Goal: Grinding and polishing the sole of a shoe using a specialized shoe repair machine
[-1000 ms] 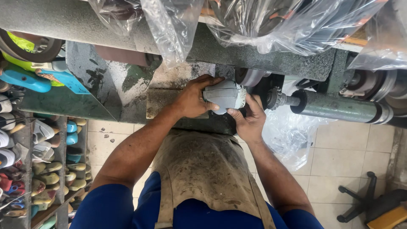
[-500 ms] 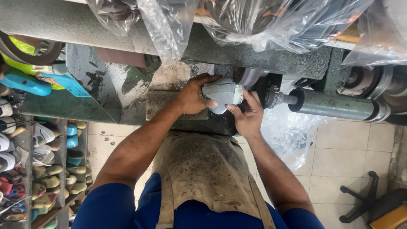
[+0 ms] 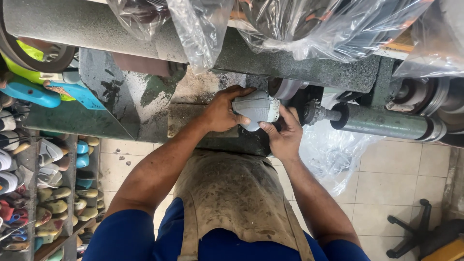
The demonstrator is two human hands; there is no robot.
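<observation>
A grey shoe sits at the centre of the view, held sideways between both hands. The left hand wraps its 9 o'clock side, fingers curled and pressed against the upper; the right hand cups it from 5 o'clock, thumb and fingers closed on the sole end. The shoe's 3 o'clock end lies against a dark grinding wheel, which is partly hidden behind the shoe and the right fingers.

From the wheel a green shaft runs toward 3 o'clock, ending in metal rings at the frame's edge. A dusty green machine bench spans the view at 12 o'clock, and clear plastic bags hang over it, blocking what lies behind. Another crumpled plastic sheet hangs under the shaft at 4 o'clock.

At 9 o'clock a blue shoe last and a yellow-green piece lie beside a black belt. At 8 o'clock a shelf rack holds rows of small shoes and soles in blue, green, white and red.

A stained leather apron over a blue shirt fills 6 o'clock. The floor is pale tile, with a black chair base at 5 o'clock.
</observation>
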